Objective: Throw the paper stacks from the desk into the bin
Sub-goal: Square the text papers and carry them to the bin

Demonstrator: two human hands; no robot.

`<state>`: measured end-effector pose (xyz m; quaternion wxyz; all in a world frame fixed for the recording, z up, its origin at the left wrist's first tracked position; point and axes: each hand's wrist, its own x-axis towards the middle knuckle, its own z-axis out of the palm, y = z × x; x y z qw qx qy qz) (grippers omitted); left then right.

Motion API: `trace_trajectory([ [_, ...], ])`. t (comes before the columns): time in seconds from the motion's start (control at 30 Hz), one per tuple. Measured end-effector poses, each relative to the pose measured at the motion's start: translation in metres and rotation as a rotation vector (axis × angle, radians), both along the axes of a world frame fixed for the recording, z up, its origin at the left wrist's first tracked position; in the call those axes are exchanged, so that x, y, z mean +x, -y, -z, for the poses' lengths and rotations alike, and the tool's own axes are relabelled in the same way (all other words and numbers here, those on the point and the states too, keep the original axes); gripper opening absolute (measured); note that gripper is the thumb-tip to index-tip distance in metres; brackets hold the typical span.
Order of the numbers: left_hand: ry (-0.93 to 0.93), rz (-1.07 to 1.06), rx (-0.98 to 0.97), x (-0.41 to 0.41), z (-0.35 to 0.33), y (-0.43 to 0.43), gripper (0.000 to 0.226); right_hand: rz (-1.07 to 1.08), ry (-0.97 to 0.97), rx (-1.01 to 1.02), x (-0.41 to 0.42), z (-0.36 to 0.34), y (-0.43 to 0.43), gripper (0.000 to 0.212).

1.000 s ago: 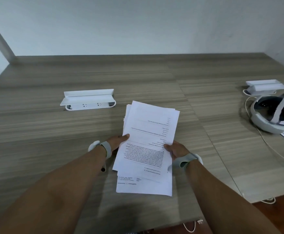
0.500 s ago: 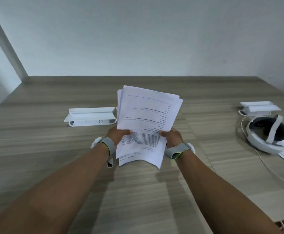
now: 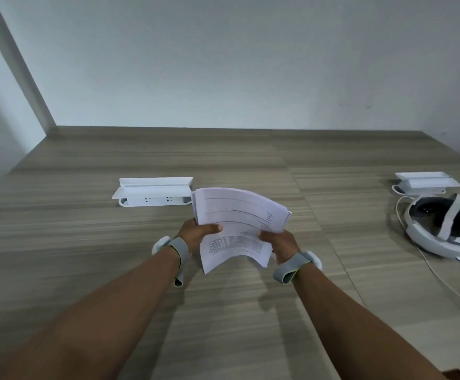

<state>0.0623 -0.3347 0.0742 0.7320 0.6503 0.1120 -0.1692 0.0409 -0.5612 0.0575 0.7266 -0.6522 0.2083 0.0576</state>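
A second ago the stack (image 3: 239, 226) lay flat on the desk (image 3: 86, 242) under both hands; now the left hand (image 3: 198, 234) and right hand (image 3: 280, 244) hold it clear of the surface, tilted up and bowed. The sheets, fanned out before, are squared closer together.

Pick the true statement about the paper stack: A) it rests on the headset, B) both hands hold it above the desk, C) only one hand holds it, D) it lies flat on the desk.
B: the left hand and right hand grip the paper stack, lifted and bowed.
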Motion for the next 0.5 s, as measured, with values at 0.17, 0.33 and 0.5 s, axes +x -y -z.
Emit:
trace_trajectory([
  [0.17,0.005,0.019,0.159,0.001,0.009,0.005,0.043,0.021,-0.064,-0.157,-0.003,0.005,-0.001,0.015],
  [0.33,0.056,0.025,0.280,0.010,0.007,0.012,0.039,0.058,0.005,-0.072,-0.001,-0.001,0.001,0.016],
  [0.5,0.042,0.049,0.280,0.005,0.012,0.014,0.040,0.045,-0.030,-0.079,-0.007,0.007,0.006,0.012],
])
